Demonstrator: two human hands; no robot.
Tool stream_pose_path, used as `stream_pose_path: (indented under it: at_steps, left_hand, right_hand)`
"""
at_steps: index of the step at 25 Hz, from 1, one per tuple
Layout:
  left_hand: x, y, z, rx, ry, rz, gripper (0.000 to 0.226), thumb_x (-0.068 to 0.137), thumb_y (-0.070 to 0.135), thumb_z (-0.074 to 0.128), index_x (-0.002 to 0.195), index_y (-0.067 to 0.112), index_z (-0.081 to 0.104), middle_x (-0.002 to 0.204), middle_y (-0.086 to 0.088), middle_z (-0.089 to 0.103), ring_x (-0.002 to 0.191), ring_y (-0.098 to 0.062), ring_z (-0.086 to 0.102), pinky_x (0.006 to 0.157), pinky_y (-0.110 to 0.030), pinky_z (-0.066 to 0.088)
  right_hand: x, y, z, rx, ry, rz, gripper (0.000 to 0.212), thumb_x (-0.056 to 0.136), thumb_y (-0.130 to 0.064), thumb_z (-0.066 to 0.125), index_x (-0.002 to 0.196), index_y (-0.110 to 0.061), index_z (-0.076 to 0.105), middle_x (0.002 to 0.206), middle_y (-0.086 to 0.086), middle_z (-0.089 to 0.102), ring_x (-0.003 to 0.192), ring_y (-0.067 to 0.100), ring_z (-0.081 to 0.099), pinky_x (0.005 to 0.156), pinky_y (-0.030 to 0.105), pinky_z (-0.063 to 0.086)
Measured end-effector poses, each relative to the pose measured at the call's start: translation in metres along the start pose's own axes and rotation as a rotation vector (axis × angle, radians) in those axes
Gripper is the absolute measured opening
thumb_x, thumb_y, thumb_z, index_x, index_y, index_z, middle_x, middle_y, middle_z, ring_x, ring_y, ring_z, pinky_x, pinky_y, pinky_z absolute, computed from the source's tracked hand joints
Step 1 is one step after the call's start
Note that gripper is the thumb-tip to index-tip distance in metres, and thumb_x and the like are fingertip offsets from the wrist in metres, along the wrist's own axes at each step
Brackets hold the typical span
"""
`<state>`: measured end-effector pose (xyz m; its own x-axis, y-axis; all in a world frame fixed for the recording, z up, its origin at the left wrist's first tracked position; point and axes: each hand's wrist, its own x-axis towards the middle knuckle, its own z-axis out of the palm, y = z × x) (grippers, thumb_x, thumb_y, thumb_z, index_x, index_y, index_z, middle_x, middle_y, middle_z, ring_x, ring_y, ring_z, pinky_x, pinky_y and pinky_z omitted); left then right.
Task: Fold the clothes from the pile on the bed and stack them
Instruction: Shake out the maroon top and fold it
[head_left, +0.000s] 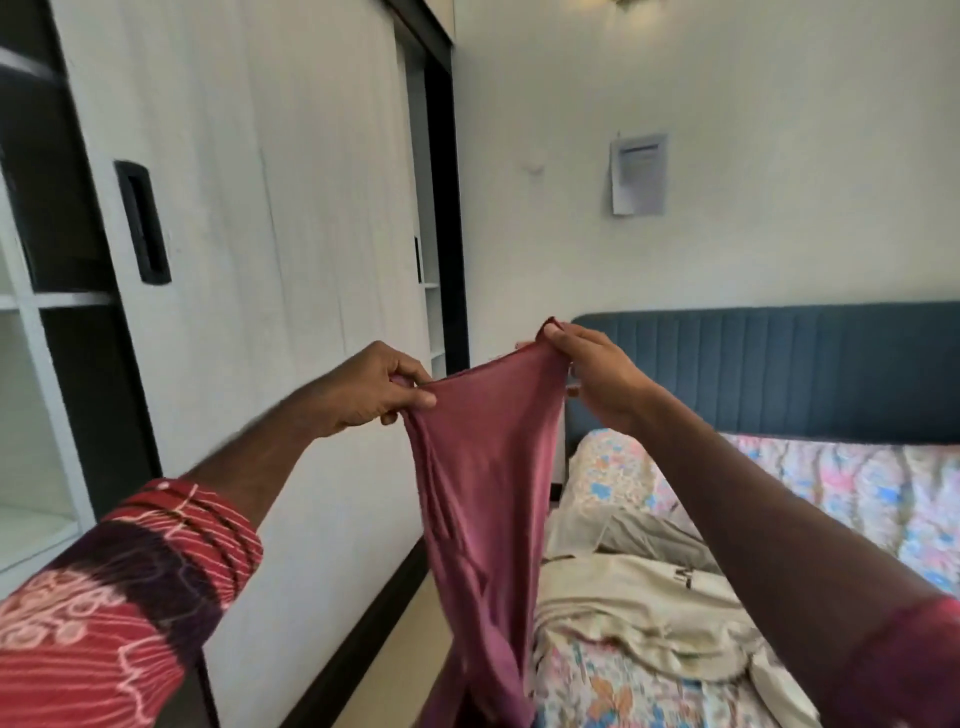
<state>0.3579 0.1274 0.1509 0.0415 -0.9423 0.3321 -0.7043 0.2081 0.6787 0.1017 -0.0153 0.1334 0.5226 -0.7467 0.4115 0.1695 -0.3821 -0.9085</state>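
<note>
Up high, maroon garment (483, 467), pinched between fingers (415, 397)

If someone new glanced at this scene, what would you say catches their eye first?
First, the maroon garment held up mid-frame, pinched at its top edge by the left hand and right hand. Next, the cream clothes heaped on the floral bedsheet at lower right, below the blue headboard.

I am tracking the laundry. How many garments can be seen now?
3: a maroon garment held up by both hands, plus a cream one and a grey one on the bed. Others may be hidden.
</note>
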Motion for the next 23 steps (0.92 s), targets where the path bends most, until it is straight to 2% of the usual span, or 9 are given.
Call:
stream_pose_path:
  at_steps: [3, 6, 8, 10, 11, 14, 17, 20, 23]
  left_hand:
    - [0.013, 0.020, -0.025, -0.052, 0.109, 0.002, 0.008, 0.095, 0.012, 0.070, 0.090, 0.016, 0.075, 0.083, -0.003, 0.064, 0.074, -0.011, 0.056, 0.064, -0.031, 0.050]
    - [0.012, 0.037, -0.046, -0.394, 0.073, -0.029, 0.007, 0.100, 0.020, 0.062, 0.094, 0.019, 0.065, 0.083, 0.001, 0.062, 0.072, -0.012, 0.054, 0.065, -0.028, 0.051]
    - [0.007, 0.036, -0.058, -0.494, 0.070, -0.040, 0.005, 0.092, 0.024, 0.066, 0.091, 0.019, 0.065, 0.084, 0.001, 0.064, 0.069, -0.010, 0.057, 0.062, -0.024, 0.051]
    - [0.000, 0.033, -0.069, -0.375, 0.020, -0.066, 0.010, 0.082, 0.022, 0.074, 0.087, 0.015, 0.069, 0.085, -0.003, 0.068, 0.070, -0.011, 0.061, 0.060, -0.022, 0.050]
    - [-0.004, 0.031, -0.074, -0.297, -0.023, -0.087, 0.013, 0.080, 0.020, 0.077, 0.088, 0.011, 0.071, 0.086, -0.006, 0.070, 0.073, -0.013, 0.062, 0.062, -0.022, 0.051]
    - [-0.011, 0.024, -0.088, -0.076, -0.155, -0.135, 0.031, 0.076, 0.018, 0.086, 0.095, -0.003, 0.073, 0.092, -0.019, 0.069, 0.081, -0.024, 0.061, 0.069, -0.030, 0.051]
    - [-0.015, 0.022, -0.099, 0.060, -0.229, -0.173, 0.053, 0.060, 0.040, 0.096, 0.088, 0.001, 0.073, 0.081, -0.014, 0.064, 0.076, -0.017, 0.058, 0.069, -0.031, 0.046]
    - [-0.016, 0.031, -0.101, -0.037, -0.300, -0.168, 0.034, 0.073, 0.038, 0.084, 0.086, 0.010, 0.070, 0.085, -0.007, 0.062, 0.079, -0.013, 0.057, 0.076, -0.035, 0.044]
    - [-0.014, 0.045, -0.095, -0.189, -0.343, -0.096, 0.012, 0.085, 0.021, 0.070, 0.083, 0.014, 0.061, 0.082, -0.004, 0.057, 0.079, -0.015, 0.056, 0.078, -0.038, 0.043]
  right_hand:
    - [0.007, -0.025, 0.008, 0.219, -0.120, -0.015, 0.023, 0.106, -0.035, 0.056, 0.094, -0.018, 0.067, 0.081, -0.002, 0.067, 0.072, 0.009, 0.064, 0.065, 0.027, 0.054]
    - [0.014, -0.054, 0.001, 0.193, -0.255, -0.083, 0.015, 0.097, -0.022, 0.068, 0.105, -0.010, 0.068, 0.093, 0.005, 0.071, 0.082, 0.014, 0.068, 0.076, 0.028, 0.059]
    - [0.016, -0.067, -0.017, 0.055, -0.328, -0.039, 0.033, 0.088, -0.022, 0.076, 0.114, -0.002, 0.070, 0.107, 0.014, 0.074, 0.095, 0.020, 0.071, 0.090, 0.035, 0.059]
    - [0.015, -0.080, -0.039, -0.161, -0.395, 0.049, 0.054, 0.079, -0.031, 0.088, 0.119, 0.002, 0.071, 0.119, 0.021, 0.072, 0.103, 0.026, 0.070, 0.099, 0.041, 0.056]
    - [0.014, -0.085, -0.050, -0.240, -0.414, 0.088, 0.057, 0.076, -0.034, 0.091, 0.116, 0.002, 0.073, 0.118, 0.021, 0.072, 0.101, 0.026, 0.071, 0.096, 0.040, 0.057]
    - [0.013, -0.095, -0.073, -0.269, -0.407, 0.093, 0.050, 0.077, -0.035, 0.088, 0.105, 0.004, 0.074, 0.101, 0.017, 0.072, 0.085, 0.022, 0.070, 0.080, 0.033, 0.059]
    - [0.005, -0.101, -0.082, -0.183, -0.425, 0.076, 0.027, 0.086, -0.029, 0.080, 0.089, -0.003, 0.073, 0.083, 0.008, 0.069, 0.070, 0.014, 0.065, 0.067, 0.025, 0.057]
    - [-0.003, -0.102, -0.091, -0.111, -0.470, 0.075, 0.019, 0.084, -0.026, 0.077, 0.071, -0.013, 0.071, 0.070, 0.001, 0.063, 0.062, 0.010, 0.060, 0.061, 0.023, 0.054]
    - [-0.009, -0.102, -0.096, -0.063, -0.583, 0.124, 0.020, 0.074, -0.019, 0.087, 0.070, -0.014, 0.068, 0.073, 0.003, 0.062, 0.067, 0.014, 0.062, 0.067, 0.026, 0.057]
